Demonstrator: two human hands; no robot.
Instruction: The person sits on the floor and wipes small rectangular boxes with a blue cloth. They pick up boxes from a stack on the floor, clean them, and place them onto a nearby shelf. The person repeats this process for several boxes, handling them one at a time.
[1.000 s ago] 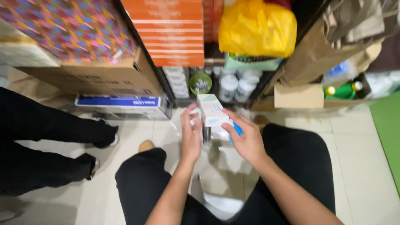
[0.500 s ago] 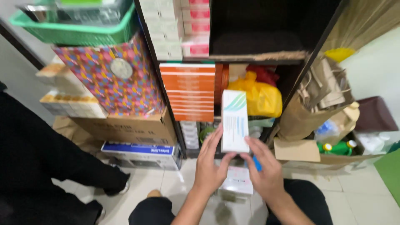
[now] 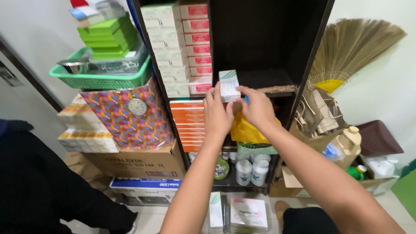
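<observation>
a tall dark wooden shelf unit (image 3: 318, 47) fills the middle of the view, its upper bay mostly hollow and matt black. left of it a glossy gift bag (image 3: 125, 115) with a bright confetti print leans on brown corrugated cartons (image 3: 138, 161), with a green plastic basket (image 3: 102, 78) of lattice weave on top. a dry straw broom (image 3: 351, 47) fans out against the white wall on the right. inside the unit stand neat columns of small white-and-red cartons (image 3: 184, 47) and, below, a stack of flat orange boxes (image 3: 188, 125); a crumpled yellow plastic bag (image 3: 247, 130) sits under the hands.

both hands are up at the shelf edge, close together and clamped on one small white box (image 3: 229, 86) with a teal corner, smooth card, rectangular and upright. the left hand (image 3: 218, 113) grips its left side and lower edge, the right hand (image 3: 256, 106) its right side; something small and blue shows between the fingers, too hidden to name.

the step in hand looks like setting this box onto the shelf beside the red-banded cartons. the next move would call for a level push inward, keeping it square to the stack.
</observation>
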